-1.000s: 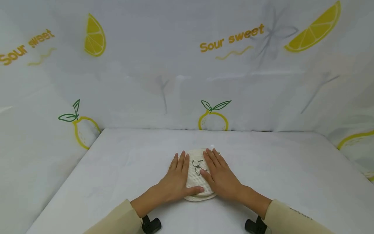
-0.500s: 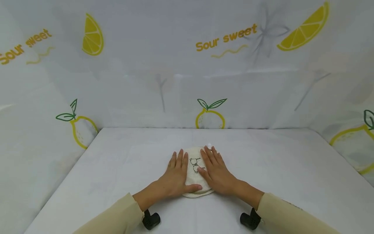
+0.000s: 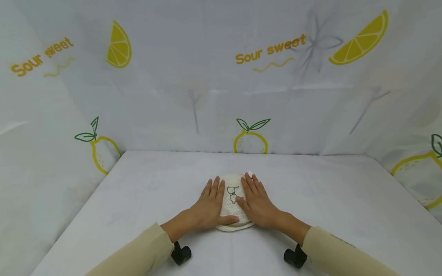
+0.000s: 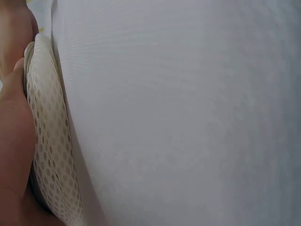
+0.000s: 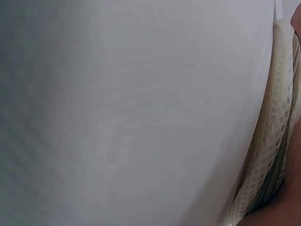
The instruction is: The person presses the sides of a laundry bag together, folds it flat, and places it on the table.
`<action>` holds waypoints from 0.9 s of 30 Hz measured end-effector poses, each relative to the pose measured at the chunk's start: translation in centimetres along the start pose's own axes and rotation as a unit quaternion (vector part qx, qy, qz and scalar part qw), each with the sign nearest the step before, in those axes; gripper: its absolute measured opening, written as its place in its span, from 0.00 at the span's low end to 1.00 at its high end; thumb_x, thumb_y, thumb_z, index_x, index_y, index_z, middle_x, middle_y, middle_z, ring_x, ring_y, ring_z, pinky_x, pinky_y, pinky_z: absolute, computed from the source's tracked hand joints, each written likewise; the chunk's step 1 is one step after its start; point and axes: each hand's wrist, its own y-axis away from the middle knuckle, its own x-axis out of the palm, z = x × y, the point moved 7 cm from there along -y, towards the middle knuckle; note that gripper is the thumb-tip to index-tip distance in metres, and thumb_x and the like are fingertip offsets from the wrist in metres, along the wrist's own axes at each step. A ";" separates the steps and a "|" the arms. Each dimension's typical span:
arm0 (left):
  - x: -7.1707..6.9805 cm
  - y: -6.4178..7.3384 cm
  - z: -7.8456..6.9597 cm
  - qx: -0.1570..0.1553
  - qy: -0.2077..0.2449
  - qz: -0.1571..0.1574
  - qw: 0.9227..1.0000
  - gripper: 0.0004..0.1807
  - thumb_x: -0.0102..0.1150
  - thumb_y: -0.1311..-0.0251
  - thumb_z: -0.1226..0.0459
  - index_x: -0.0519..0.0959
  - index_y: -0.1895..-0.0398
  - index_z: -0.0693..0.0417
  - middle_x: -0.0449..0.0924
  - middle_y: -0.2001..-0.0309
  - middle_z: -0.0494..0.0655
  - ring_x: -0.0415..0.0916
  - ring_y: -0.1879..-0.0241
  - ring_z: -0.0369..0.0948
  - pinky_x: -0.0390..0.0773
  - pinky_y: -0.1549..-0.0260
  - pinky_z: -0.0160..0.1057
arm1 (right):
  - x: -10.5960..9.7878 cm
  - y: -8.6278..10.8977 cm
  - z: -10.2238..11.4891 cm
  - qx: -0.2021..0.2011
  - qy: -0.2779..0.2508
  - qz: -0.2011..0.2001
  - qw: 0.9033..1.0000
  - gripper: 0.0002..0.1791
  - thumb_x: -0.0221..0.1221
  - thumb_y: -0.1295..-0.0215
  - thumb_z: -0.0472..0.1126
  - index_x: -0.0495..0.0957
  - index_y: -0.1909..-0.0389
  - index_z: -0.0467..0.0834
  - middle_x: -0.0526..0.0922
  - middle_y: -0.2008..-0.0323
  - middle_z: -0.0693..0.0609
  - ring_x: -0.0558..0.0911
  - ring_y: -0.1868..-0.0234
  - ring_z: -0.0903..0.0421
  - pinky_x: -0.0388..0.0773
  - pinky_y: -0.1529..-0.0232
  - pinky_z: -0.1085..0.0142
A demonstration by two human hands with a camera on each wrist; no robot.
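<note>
A flat, rounded cream mesh laundry bag point(image 3: 228, 212) with a dark line drawing of two small figures lies mid-table. Over its left side rests my left hand point(image 3: 208, 209), fingers straight and thumb stretched across the near edge. My right hand point(image 3: 259, 207) lies flat on the other side, thumb beside the drawing. In the left wrist view, part of my hand point(image 4: 16, 141) presses on the puffy mesh bag point(image 4: 52, 136). The right wrist view shows the honeycomb wall of the bag point(image 5: 273, 127) and a dark zipper-like band under the hand point(image 5: 287, 188). The palms hide both side edges.
The bag lies on a white-covered table point(image 3: 155, 184). Behind it and at both sides hangs a white curtain point(image 3: 193, 103) printed with lemons and lettering. Under each beige sleeve point(image 3: 138, 249) sits a black wrist camera point(image 3: 181, 254).
The head view has shifted slightly. Both hands stay spread on the mesh laundry bag, with no clear movement against it.
</note>
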 end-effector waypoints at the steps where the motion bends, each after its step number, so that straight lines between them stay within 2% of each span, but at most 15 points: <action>1: 0.1 -0.1 0.2 0.005 0.007 -0.005 1.000 0.61 0.27 0.57 0.25 0.33 0.32 0.62 0.26 0.32 0.60 0.26 0.34 0.54 0.40 0.38 0.48 | 0.0 0.0 -0.1 0.006 -0.006 0.000 1.000 0.35 0.38 0.30 0.52 0.44 0.34 0.30 0.40 0.33 0.38 0.38 0.34 0.40 0.38 0.39 0.46; 4: 0.6 -0.3 0.8 0.025 0.060 -0.023 0.998 0.59 0.31 0.55 0.26 0.33 0.32 0.60 0.27 0.32 0.56 0.27 0.34 0.52 0.41 0.39 0.49 | 0.1 0.2 -0.1 0.034 -0.027 0.018 0.999 0.36 0.36 0.30 0.53 0.41 0.34 0.30 0.37 0.33 0.38 0.35 0.34 0.41 0.37 0.39 0.46; 6: 0.6 -0.2 1.2 0.036 0.113 -0.036 0.992 0.55 0.35 0.51 0.30 0.35 0.32 0.59 0.29 0.31 0.53 0.27 0.33 0.49 0.43 0.39 0.49 | 0.1 0.6 0.0 0.058 -0.047 0.038 0.996 0.37 0.34 0.30 0.55 0.39 0.34 0.31 0.34 0.33 0.38 0.32 0.34 0.42 0.36 0.39 0.45; 9: -0.2 0.2 1.9 0.038 0.203 -0.063 0.976 0.46 0.38 0.43 0.37 0.41 0.31 0.56 0.37 0.31 0.48 0.33 0.33 0.45 0.45 0.39 0.48 | -0.1 1.4 0.4 0.091 -0.091 0.065 0.990 0.38 0.32 0.31 0.56 0.36 0.34 0.33 0.30 0.33 0.39 0.27 0.35 0.44 0.33 0.39 0.46; 11: -1.2 0.4 2.4 0.034 0.245 -0.090 0.965 0.39 0.38 0.39 0.41 0.48 0.32 0.55 0.45 0.32 0.46 0.40 0.34 0.43 0.48 0.39 0.47 | -0.5 1.9 0.8 0.092 -0.117 0.074 0.986 0.38 0.32 0.31 0.57 0.35 0.33 0.34 0.30 0.33 0.41 0.26 0.35 0.45 0.33 0.39 0.47; 13: -2.3 0.3 2.8 0.035 0.262 -0.114 0.958 0.34 0.38 0.37 0.43 0.54 0.33 0.51 0.52 0.34 0.43 0.47 0.35 0.41 0.51 0.40 0.45 | -1.1 2.2 1.1 0.075 -0.113 0.077 0.988 0.37 0.32 0.31 0.58 0.36 0.33 0.37 0.32 0.32 0.43 0.28 0.34 0.46 0.34 0.38 0.48; 15: -3.6 -0.1 3.2 0.048 0.256 -0.132 0.956 0.31 0.37 0.36 0.44 0.58 0.35 0.48 0.57 0.37 0.40 0.52 0.37 0.39 0.55 0.41 0.44 | -2.1 2.2 1.6 0.034 -0.083 0.076 0.993 0.36 0.32 0.31 0.58 0.37 0.32 0.40 0.36 0.32 0.47 0.31 0.33 0.48 0.36 0.38 0.49; 17: -5.0 -0.9 3.3 0.085 0.249 -0.136 0.955 0.28 0.37 0.35 0.47 0.60 0.36 0.47 0.58 0.37 0.38 0.53 0.38 0.38 0.57 0.42 0.44 | -3.1 2.1 2.4 -0.036 -0.023 0.071 0.997 0.34 0.34 0.31 0.57 0.40 0.31 0.43 0.41 0.31 0.50 0.36 0.33 0.49 0.41 0.37 0.50; 18: -5.7 -1.3 3.2 0.106 0.252 -0.134 0.953 0.26 0.38 0.35 0.48 0.60 0.36 0.46 0.59 0.37 0.37 0.53 0.38 0.37 0.57 0.42 0.44 | -3.5 2.1 3.0 -0.080 0.011 0.069 0.994 0.33 0.34 0.31 0.57 0.42 0.31 0.45 0.44 0.32 0.51 0.38 0.33 0.50 0.44 0.37 0.52; 19: -6.3 -1.8 3.1 0.131 0.257 -0.132 0.948 0.25 0.39 0.34 0.50 0.61 0.36 0.46 0.59 0.37 0.36 0.53 0.38 0.36 0.56 0.42 0.44 | -3.8 2.0 3.6 -0.132 0.045 0.064 0.988 0.32 0.36 0.31 0.56 0.44 0.31 0.46 0.46 0.32 0.52 0.41 0.32 0.50 0.47 0.38 0.53; 20: -6.9 -2.3 3.0 0.159 0.261 -0.129 0.943 0.24 0.40 0.34 0.52 0.62 0.36 0.47 0.59 0.37 0.37 0.53 0.37 0.36 0.56 0.42 0.44 | -4.1 2.0 4.3 -0.183 0.077 0.064 0.978 0.32 0.37 0.32 0.56 0.46 0.31 0.46 0.48 0.32 0.53 0.43 0.33 0.51 0.48 0.38 0.55; 22: -7.8 -3.4 2.5 0.208 0.263 -0.116 0.935 0.23 0.40 0.34 0.55 0.62 0.37 0.47 0.60 0.38 0.37 0.52 0.37 0.36 0.55 0.41 0.44 | -4.0 2.2 5.7 -0.286 0.123 0.065 0.948 0.32 0.40 0.32 0.56 0.47 0.32 0.47 0.48 0.32 0.53 0.46 0.33 0.51 0.49 0.38 0.57; 23: -8.0 -3.9 2.3 0.226 0.256 -0.109 0.933 0.22 0.40 0.33 0.55 0.62 0.37 0.47 0.60 0.37 0.36 0.51 0.37 0.37 0.54 0.41 0.44 | -3.8 2.4 6.3 -0.331 0.134 0.070 0.931 0.33 0.41 0.33 0.56 0.47 0.32 0.47 0.48 0.32 0.53 0.46 0.33 0.51 0.49 0.37 0.57; 25: -7.9 -5.0 1.8 0.252 0.225 -0.095 0.936 0.22 0.39 0.33 0.55 0.61 0.36 0.45 0.58 0.37 0.35 0.49 0.36 0.37 0.51 0.40 0.43 | -3.1 2.6 7.1 -0.406 0.143 0.078 0.899 0.35 0.43 0.35 0.57 0.47 0.31 0.47 0.46 0.32 0.52 0.46 0.33 0.51 0.46 0.37 0.58; 27: -7.2 -5.9 1.2 0.271 0.174 -0.076 0.944 0.23 0.36 0.33 0.53 0.59 0.35 0.42 0.55 0.35 0.34 0.46 0.35 0.37 0.49 0.39 0.42 | -2.2 2.6 7.5 -0.451 0.133 0.094 0.878 0.36 0.44 0.36 0.58 0.46 0.31 0.48 0.45 0.32 0.52 0.45 0.33 0.51 0.44 0.36 0.57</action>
